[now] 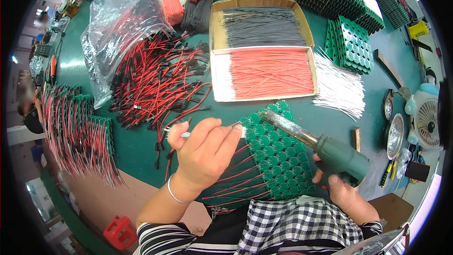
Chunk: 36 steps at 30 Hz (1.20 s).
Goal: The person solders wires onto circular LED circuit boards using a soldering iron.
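Observation:
My left hand (207, 148) has its fingers closed on thin wires, and some white wires (185, 134) stick out past the thumb. Its fingertips hover at the upper left edge of a panel of round green circuit boards (278, 160). My right hand (344, 193) grips a green soldering gun (342, 158), partly hidden behind the gun's body. The gun's long metal barrel points up and left, its tip over the panel's upper part, near my left fingertips. Red wires (238, 175) and dark ones trail leftward from the panel's left edge.
Ahead lies a cardboard box (310, 21) of black and red wires, with white wires (339, 87) beside it. Red-black connector leads (155, 75) are heaped at left by a plastic bag (106, 33). Wired boards (80, 127) sit far left. A metal dish (394, 136) and fan (426, 118) stand right.

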{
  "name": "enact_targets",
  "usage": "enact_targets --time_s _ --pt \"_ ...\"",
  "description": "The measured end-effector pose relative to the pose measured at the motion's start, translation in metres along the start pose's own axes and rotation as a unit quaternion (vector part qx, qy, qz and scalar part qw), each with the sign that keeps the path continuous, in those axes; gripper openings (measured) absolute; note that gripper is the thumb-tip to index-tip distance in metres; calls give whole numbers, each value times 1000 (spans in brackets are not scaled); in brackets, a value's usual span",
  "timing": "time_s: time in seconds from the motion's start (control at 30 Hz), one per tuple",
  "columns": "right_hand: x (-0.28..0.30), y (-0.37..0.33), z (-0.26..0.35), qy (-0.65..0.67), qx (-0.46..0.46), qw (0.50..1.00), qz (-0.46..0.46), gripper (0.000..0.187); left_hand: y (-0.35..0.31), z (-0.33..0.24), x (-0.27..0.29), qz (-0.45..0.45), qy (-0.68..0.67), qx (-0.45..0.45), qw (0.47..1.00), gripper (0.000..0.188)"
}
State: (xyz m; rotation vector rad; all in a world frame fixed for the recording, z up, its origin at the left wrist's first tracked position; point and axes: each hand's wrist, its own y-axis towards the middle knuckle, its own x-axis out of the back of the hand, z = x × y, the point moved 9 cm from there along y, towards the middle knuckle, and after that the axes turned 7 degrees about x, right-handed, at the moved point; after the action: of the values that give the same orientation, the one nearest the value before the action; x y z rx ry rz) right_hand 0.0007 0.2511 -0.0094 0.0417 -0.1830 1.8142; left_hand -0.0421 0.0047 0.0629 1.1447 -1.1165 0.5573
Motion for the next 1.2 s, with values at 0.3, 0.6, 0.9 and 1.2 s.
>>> enact_targets --time_s 0.3,0.6,0.9,1.2 --pt "-13 1 5 58 25 997 43 40 8 5 -8 41 -37 2 998 9" --pt "-14 -1 1 64 25 996 48 40 9 10 -15 60 -109 8 992 12" --pt "-14 0 5 57 6 997 43 39 10 7 -12 53 -111 -10 992 10" --pt "4 -2 9 44 23 999 -20 43 21 6 22 29 -58 -23 998 9"
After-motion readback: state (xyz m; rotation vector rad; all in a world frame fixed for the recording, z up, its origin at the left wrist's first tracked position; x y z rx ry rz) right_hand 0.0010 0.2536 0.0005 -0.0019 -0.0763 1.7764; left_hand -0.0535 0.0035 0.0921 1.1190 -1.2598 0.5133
